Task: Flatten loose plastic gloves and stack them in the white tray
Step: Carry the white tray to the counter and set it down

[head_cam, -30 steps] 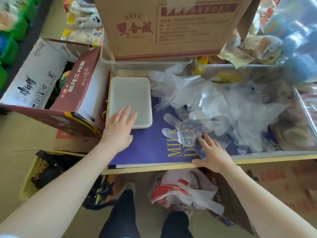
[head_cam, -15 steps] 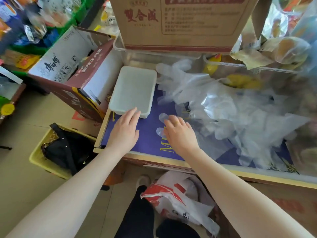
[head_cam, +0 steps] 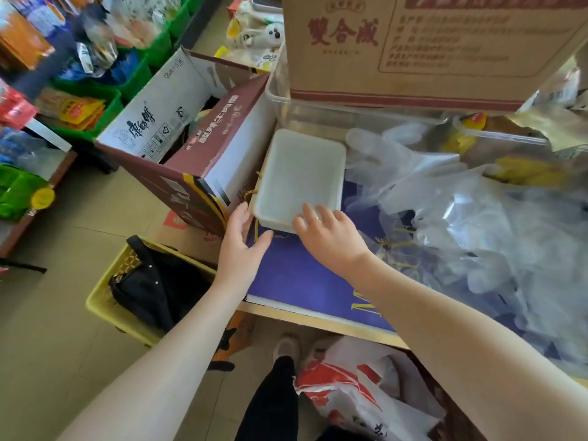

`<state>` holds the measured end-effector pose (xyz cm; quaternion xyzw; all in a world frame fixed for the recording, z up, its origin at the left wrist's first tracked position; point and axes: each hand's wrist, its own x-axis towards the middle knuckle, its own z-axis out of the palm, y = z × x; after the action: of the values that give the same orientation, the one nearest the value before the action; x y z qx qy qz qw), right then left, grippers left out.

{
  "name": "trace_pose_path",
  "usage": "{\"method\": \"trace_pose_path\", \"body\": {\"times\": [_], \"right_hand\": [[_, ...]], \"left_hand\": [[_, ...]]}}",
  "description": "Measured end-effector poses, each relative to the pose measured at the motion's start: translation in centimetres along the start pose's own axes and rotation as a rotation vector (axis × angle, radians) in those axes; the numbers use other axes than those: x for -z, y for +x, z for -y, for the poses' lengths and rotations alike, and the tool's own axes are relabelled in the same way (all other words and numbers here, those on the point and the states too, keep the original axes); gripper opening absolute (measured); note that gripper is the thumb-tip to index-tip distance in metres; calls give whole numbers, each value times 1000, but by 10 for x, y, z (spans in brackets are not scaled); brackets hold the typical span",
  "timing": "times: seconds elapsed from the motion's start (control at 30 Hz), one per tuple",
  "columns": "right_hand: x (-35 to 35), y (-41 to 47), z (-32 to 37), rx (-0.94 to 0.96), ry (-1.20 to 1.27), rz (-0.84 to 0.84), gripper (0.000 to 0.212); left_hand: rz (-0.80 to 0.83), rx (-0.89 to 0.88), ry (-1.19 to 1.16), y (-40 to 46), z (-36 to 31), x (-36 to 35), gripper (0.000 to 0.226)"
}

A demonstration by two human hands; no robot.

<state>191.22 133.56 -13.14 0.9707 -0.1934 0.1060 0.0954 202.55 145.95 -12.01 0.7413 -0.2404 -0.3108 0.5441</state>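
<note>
White tray (head_cam: 299, 173) touches both hands (head_cam: 327, 237).

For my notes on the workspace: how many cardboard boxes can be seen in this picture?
2. One open box stands on the floor left of the white tray; one brown box sits behind the tray, at the top. Others may be hidden.

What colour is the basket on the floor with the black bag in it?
Yellow basket, seen in the head view.
</note>
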Motion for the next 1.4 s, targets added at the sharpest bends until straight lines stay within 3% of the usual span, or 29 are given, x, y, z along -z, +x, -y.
{"method": "trace_pose_path", "body": {"times": [0.1, 0.17, 0.23, 0.3, 0.4, 0.5, 0.6, 0.67, 0.77, 0.87, 1.13, 1.27, 1.4], "right_hand": [[20, -7, -12, -41, 161, -185, 17], [38, -12, -16, -113, 318, -202, 15], [54, -21, -13, -187, 441, -150, 25], [65, -33, -7, -262, 597, -13, 35], [74, -41, -7, -351, 985, 219, 27], [80, -27, -16, -512, 1172, 144, 28], [83, -14, -20, -550, 1038, 218, 23], [83, -10, -19, -569, 1030, 299, 36], [80, -5, -22, -518, 900, 432, 20], [79, -1, -28, -410, 805, 492, 37], [74, -12, -32, -346, 768, 417, 25], [74, -23, -12, -200, 579, 304, 48], [69, -25, 0, -198, 471, 177, 40]], "left_hand": [[65, -71, -89, -1, -9, -3, 52], [145, -122, -150, 1, -18, -6, 60], [192, -168, -183, 2, -27, -9, 74], [190, -251, -63, 4, -38, -9, 77], [235, -462, 259, 11, -44, -8, 76], [363, -513, 499, 14, -41, -14, 70], [358, -582, 605, 16, -37, -19, 69], [386, -663, 712, 22, -37, -19, 75], [407, -739, 879, 28, -38, -19, 89], [371, -771, 924, 27, -37, -20, 91], [382, -797, 878, 27, -29, -19, 84], [377, -791, 853, 27, -23, -5, 81], [403, -816, 877, 29, -25, -6, 77]]}}
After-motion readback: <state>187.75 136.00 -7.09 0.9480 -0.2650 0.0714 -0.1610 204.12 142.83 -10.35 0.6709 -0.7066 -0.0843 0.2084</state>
